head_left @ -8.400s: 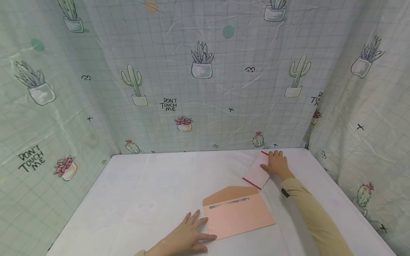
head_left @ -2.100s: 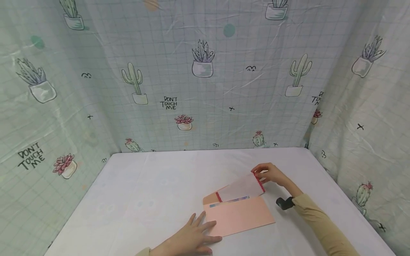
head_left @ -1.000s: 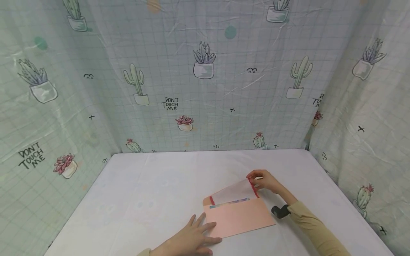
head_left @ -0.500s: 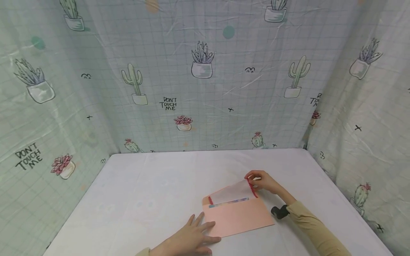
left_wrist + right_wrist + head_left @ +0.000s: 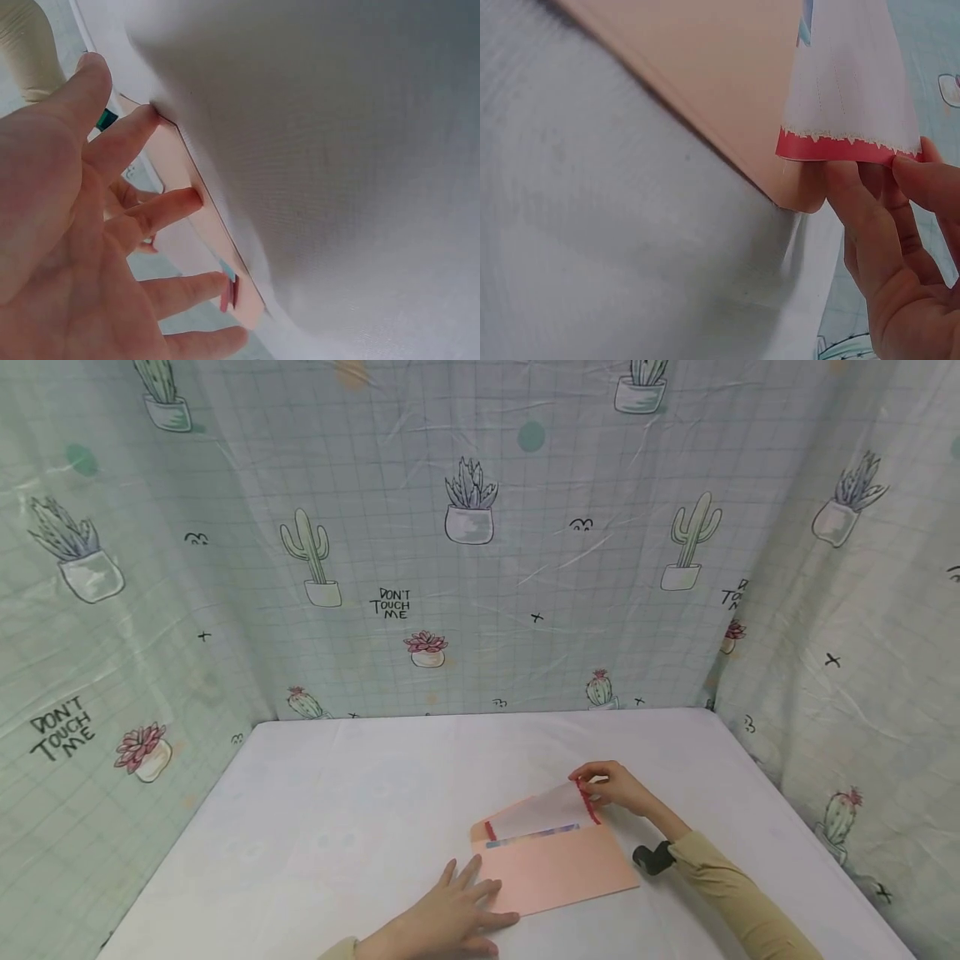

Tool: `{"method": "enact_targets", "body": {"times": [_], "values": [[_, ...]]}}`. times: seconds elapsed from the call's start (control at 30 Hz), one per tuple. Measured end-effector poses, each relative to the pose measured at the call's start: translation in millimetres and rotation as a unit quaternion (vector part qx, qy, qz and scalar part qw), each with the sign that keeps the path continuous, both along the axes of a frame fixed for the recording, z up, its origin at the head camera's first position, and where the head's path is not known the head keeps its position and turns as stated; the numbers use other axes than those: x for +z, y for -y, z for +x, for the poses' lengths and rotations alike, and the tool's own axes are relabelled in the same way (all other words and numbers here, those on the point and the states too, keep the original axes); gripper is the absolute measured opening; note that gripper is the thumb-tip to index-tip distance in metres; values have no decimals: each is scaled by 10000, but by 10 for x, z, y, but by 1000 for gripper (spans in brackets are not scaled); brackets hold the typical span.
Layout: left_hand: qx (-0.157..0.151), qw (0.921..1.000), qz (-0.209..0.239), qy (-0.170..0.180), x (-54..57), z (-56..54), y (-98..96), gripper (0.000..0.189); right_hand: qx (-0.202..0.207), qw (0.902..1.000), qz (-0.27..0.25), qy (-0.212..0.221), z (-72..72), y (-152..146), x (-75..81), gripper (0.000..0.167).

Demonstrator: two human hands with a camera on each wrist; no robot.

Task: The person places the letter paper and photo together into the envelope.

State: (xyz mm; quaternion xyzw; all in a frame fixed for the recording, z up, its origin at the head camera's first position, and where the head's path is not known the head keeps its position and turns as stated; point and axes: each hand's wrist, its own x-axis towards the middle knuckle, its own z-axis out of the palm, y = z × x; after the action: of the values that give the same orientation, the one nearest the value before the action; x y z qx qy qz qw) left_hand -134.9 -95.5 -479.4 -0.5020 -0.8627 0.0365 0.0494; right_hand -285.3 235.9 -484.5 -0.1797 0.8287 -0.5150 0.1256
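A peach envelope (image 5: 558, 872) lies with its flap raised toward the back of the table. My left hand (image 5: 450, 910) rests on its left end, fingers spread and nearly straight; the left wrist view shows the fingertips along the envelope's edge (image 5: 180, 157). My right hand (image 5: 615, 787) pinches a pale card with red end strips (image 5: 536, 810) by its right end. The card lies over the flap, its near edge at the envelope's mouth. A blue-purple patterned strip (image 5: 532, 837) shows along that mouth. Thumb and fingers grip the red end (image 5: 847, 148) in the right wrist view.
White cloth covers the table (image 5: 337, 810). A cactus-print curtain (image 5: 375, 527) hangs behind and at both sides. A black device (image 5: 652, 858) sits at my right wrist, beside the envelope.
The card has moved from behind and right of the envelope, turning, onto its flap. My right hand came left and nearer with it. Over the last half second little moves.
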Motion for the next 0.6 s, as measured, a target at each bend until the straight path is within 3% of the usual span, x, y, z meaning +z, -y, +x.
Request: {"method": "enact_targets", "body": {"times": [0.27, 0.5, 0.6], "values": [[-2, 10000, -49, 32, -21, -9, 3, 50, 19, 10000, -28, -56, 32, 91, 25, 24], [102, 9997, -116, 194, 12, -9, -17, 51, 154, 9986, 430, -276, 196, 130, 230, 20], [142, 9997, -129, 169, 31, 1, -13, 51, 221, 9978, 554, -288, 187, 101, 217, 19]]}}
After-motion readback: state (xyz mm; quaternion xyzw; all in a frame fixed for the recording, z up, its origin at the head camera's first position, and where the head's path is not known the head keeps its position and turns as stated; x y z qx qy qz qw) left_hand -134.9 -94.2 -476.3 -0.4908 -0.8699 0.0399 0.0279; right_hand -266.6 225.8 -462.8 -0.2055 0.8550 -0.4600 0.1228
